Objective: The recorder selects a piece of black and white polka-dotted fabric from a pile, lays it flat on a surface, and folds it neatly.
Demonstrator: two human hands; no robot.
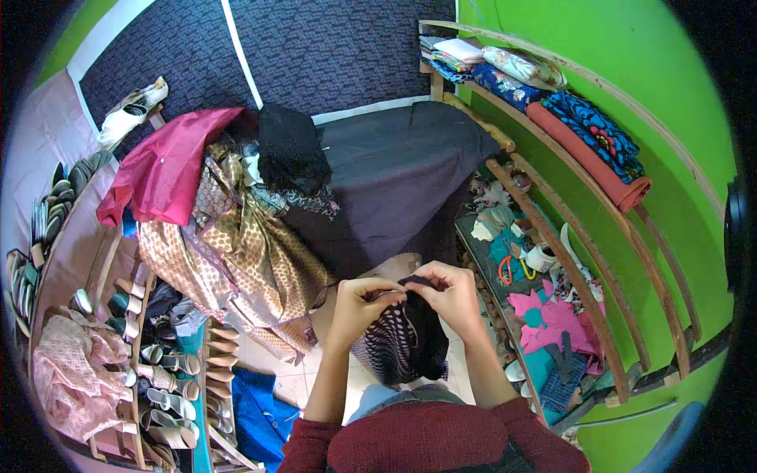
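In front of my body, both hands pinch the edge of a black cloth with a white-dotted part [386,339]. My left hand [361,306] has thumb and finger pressed together on the edge. Close beside it, my right hand [448,296] grips a dark fold of the same cloth, fingertips nearly touching the left ones. The rest of the cloth hangs below the hands toward my lap. Whether a small item sits between the fingertips is too fine to make out.
Ahead stands a table under a dark cloth [386,165], with gold dotted fabric [260,260] and magenta fabric [169,165] draped at its left. Shoe racks [142,347] line the left. Wooden shelves [552,150] on the right hold folded fabrics, a rolled orange cloth [583,150] and pink scraps [552,319].
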